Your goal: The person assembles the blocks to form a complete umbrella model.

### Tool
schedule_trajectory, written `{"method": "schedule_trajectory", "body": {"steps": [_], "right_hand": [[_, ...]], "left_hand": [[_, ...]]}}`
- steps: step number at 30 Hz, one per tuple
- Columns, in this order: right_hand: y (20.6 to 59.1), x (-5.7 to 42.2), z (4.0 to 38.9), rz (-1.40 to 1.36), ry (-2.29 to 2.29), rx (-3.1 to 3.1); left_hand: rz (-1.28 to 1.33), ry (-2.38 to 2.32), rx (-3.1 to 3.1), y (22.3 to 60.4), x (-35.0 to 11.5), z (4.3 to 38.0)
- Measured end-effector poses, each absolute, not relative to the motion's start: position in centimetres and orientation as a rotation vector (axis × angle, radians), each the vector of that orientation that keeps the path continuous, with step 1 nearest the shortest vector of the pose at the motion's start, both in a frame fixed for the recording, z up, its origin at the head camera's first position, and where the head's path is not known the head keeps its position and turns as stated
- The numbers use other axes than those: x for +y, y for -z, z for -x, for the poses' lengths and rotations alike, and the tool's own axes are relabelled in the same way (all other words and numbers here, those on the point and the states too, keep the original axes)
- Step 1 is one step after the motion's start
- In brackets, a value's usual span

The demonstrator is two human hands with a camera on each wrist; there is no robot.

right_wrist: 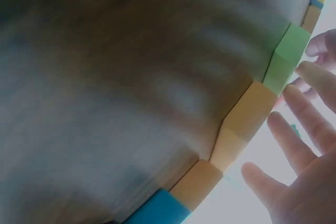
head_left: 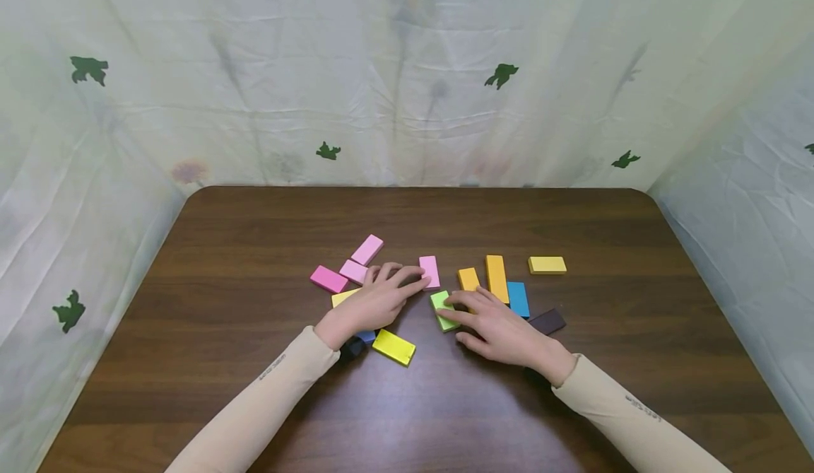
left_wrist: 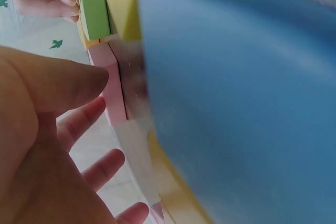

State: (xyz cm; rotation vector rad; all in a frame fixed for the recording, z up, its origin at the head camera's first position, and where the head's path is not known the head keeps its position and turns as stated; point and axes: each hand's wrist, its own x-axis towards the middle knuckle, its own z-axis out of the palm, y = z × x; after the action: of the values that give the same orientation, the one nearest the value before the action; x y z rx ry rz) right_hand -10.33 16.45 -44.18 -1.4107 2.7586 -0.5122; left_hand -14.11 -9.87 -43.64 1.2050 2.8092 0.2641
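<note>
My left hand (head_left: 379, 301) reaches over the table with its thumb and forefinger at the left side of a light pink block (head_left: 430, 272). In the left wrist view, those two fingertips overlap the end of the pink block (left_wrist: 107, 82), and the other fingers are spread. My right hand (head_left: 499, 324) lies over a lime green block (head_left: 441, 302), two outstretched fingers across its top. Its fingers (right_wrist: 299, 124) look spread and nearly straight in the right wrist view. An orange block (head_left: 468, 278) shows just beyond the right hand.
Left of the left hand lie a magenta block (head_left: 328, 279) and two light pink blocks. A bright yellow block (head_left: 394, 347) lies between the forearms. A taller orange block (head_left: 497, 278), a blue block (head_left: 518, 299), a dark block (head_left: 547, 322) and a pale yellow block (head_left: 547, 266) are at right.
</note>
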Motion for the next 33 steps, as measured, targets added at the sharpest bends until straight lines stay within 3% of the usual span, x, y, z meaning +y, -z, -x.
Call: {"method": "schedule_trajectory", "body": {"steps": [33], "right_hand": [[44.3, 15.3, 10.6, 1.336, 0.43, 2.807]], "left_hand": [[-1.211, -0.226, 2.718, 43.2, -9.2, 15.3]]}}
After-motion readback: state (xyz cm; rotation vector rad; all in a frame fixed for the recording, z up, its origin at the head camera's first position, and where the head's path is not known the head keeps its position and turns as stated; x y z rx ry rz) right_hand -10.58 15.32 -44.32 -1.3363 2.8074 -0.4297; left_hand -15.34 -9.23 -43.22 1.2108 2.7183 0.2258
